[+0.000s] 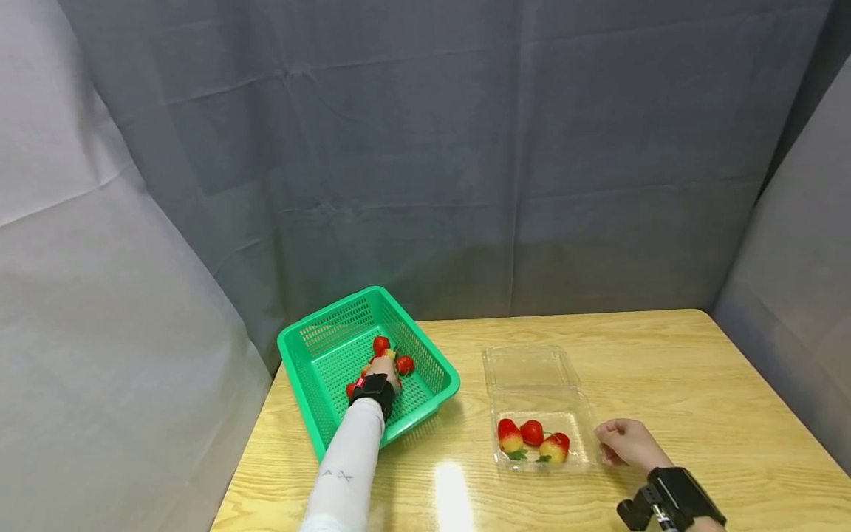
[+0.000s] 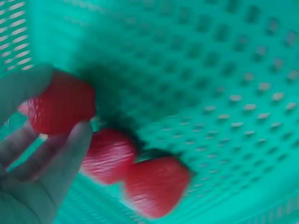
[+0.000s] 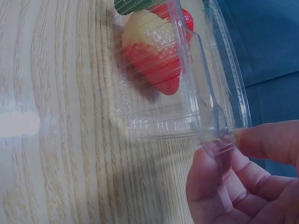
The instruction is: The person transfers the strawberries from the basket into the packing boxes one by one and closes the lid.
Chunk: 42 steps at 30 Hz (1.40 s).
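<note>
Inside the green plastic basket [image 1: 412, 334], my left hand [image 1: 383, 366] grips a red strawberry [image 2: 61, 105] between thumb and fingers. Just beside it on the perforated floor lie two more red strawberries, one of them this lower strawberry [image 2: 156, 186]; the left wrist view is blurred. My right hand [image 1: 630, 445] pinches the right edge of a clear plastic clamshell box [image 1: 573, 410] between thumb and finger. In the box's near part sit a few strawberries, among them a red-and-yellow strawberry [image 3: 152, 51] with green leaves.
The box's transparent lid [image 1: 525, 366] lies folded back on the far side. Both containers stand on a wooden table [image 1: 665, 369], the basket at the left. Grey cloth [image 1: 432, 148] hangs behind the table, with paler cloth at both sides.
</note>
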### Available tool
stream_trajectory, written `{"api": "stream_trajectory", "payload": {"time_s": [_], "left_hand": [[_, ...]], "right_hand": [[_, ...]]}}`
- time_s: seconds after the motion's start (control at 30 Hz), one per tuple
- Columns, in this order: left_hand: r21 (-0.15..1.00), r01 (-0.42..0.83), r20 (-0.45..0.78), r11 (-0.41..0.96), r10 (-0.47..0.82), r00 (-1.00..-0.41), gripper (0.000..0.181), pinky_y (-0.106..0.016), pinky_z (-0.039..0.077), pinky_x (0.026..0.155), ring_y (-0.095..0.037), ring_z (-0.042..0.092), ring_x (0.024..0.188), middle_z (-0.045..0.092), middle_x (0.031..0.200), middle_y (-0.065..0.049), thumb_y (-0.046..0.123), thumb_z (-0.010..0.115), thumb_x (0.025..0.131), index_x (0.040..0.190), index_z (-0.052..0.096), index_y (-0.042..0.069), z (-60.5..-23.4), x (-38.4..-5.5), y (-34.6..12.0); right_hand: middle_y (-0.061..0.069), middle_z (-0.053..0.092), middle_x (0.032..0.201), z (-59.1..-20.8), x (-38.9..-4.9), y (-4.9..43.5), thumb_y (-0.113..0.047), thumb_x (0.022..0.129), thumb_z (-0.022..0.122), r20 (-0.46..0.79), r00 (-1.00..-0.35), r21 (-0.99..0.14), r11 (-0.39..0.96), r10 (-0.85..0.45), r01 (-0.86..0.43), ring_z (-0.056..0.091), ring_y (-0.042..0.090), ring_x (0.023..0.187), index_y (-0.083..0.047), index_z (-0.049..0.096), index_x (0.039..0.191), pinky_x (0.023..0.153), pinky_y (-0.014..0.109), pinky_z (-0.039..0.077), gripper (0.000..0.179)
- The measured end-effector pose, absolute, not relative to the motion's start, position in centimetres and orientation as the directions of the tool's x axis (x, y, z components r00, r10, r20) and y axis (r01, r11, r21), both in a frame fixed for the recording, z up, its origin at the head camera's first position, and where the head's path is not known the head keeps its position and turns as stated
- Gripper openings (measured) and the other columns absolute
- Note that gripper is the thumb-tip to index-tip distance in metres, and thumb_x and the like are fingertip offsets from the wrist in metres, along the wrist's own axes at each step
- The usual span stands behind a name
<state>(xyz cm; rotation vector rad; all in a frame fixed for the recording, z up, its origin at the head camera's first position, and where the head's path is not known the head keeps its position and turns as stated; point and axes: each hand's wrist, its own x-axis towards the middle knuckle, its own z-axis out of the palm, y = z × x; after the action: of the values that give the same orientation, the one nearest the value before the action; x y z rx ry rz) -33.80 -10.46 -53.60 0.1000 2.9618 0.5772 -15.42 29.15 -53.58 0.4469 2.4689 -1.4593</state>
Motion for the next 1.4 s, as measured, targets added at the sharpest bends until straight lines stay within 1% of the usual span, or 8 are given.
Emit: {"api": "stream_trajectory", "payload": {"time_s": [0.17,0.3,0.43,0.57,0.8,1.0,1.17,1.4], "left_hand": [[0.427,0.298,0.195,0.854,0.235,-0.952,0.026,-0.025,0.042,0.061,-0.03,0.057,0.079,0.058,0.084,-0.014,-0.002,0.074,0.069,0.092,0.063,-0.003,-47.8,-32.9,-7.8],[0.396,0.513,0.371,0.761,0.378,-0.848,0.036,-0.031,0.048,0.076,-0.027,0.058,0.088,0.057,0.097,-0.012,0.003,0.076,0.07,0.104,0.062,0.003,-45.3,-32.3,-3.2],[0.329,0.703,0.426,0.631,0.565,-0.707,0.035,-0.022,0.048,0.077,-0.018,0.058,0.087,0.058,0.097,-0.008,0.005,0.074,0.072,0.105,0.063,0.005,-43.9,-29.7,1.8],[0.247,0.783,0.345,0.571,0.704,-0.621,0.035,-0.013,0.044,0.075,-0.012,0.056,0.086,0.057,0.096,-0.004,0.01,0.074,0.074,0.108,0.063,0.007,-45.2,-26.7,5.4],[0.054,0.739,0.073,0.672,0.735,-0.674,0.028,-0.013,0.044,0.066,-0.007,0.057,0.08,0.056,0.089,0.004,0.019,0.075,0.074,0.1,0.065,0.016,-51.7,-24.3,7.9],[-0.081,0.703,0.071,0.707,0.707,-0.703,0.018,-0.017,0.046,0.061,-0.009,0.057,0.073,0.056,0.083,0.005,0.019,0.073,0.074,0.091,0.068,0.02,-55.5,-23.6,8.2],[-0.057,0.682,0.061,0.729,0.684,-0.727,0.015,-0.018,0.046,0.055,-0.009,0.058,0.071,0.057,0.081,0.004,0.017,0.071,0.076,0.091,0.068,0.019,-56.2,-23.2,8.4],[0.137,0.718,0.069,0.682,0.717,-0.694,0.049,-0.018,0.046,0.07,-0.01,0.057,0.089,0.056,0.105,0.001,0.027,0.071,0.076,0.122,0.056,0.018,-52.3,-24.5,6.8]], "right_hand": [[0.006,0.052,0.064,-53.7,-15.4,29.2,-0.006,0.091,0.046,-0.358,-0.923,-0.808,0.448,0.142,0.383,0.054,0.015,0.055,0.015,0.052,0.096,0.053,0.028,0.048,0.022],[0.006,0.052,0.063,-53.8,-15.4,29.3,-0.006,0.091,0.046,-0.359,-0.922,-0.803,0.456,0.142,0.383,0.054,0.015,0.055,0.014,0.053,0.095,0.053,0.028,0.047,0.022],[0.006,0.052,0.063,-53.9,-15.5,29.3,-0.007,0.091,0.046,-0.356,-0.923,-0.802,0.461,0.144,0.381,0.053,0.015,0.055,0.014,0.053,0.095,0.052,0.028,0.046,0.022],[0.006,0.052,0.063,-54.0,-15.6,29.2,-0.006,0.09,0.046,-0.359,-0.922,-0.805,0.452,0.145,0.385,0.054,0.016,0.055,0.014,0.053,0.095,0.052,0.028,0.047,0.022],[0.006,0.052,0.064,-54.0,-15.7,29.2,-0.006,0.091,0.047,-0.358,-0.921,-0.801,0.457,0.151,0.386,0.053,0.015,0.055,0.014,0.053,0.094,0.052,0.028,0.046,0.022],[0.006,0.052,0.065,-54.0,-15.5,29.3,-0.007,0.091,0.047,-0.352,-0.924,-0.804,0.456,0.151,0.381,0.053,0.016,0.056,0.014,0.053,0.095,0.053,0.029,0.047,0.022],[0.006,0.052,0.064,-54.0,-15.4,29.3,-0.007,0.091,0.047,-0.342,-0.929,-0.805,0.465,0.143,0.368,0.054,0.016,0.056,0.014,0.053,0.095,0.053,0.029,0.047,0.022],[0.007,0.053,0.064,-53.9,-15.3,29.2,-0.007,0.092,0.047,-0.34,-0.931,-0.814,0.454,0.132,0.362,0.054,0.016,0.055,0.015,0.054,0.097,0.053,0.03,0.047,0.024]]}}
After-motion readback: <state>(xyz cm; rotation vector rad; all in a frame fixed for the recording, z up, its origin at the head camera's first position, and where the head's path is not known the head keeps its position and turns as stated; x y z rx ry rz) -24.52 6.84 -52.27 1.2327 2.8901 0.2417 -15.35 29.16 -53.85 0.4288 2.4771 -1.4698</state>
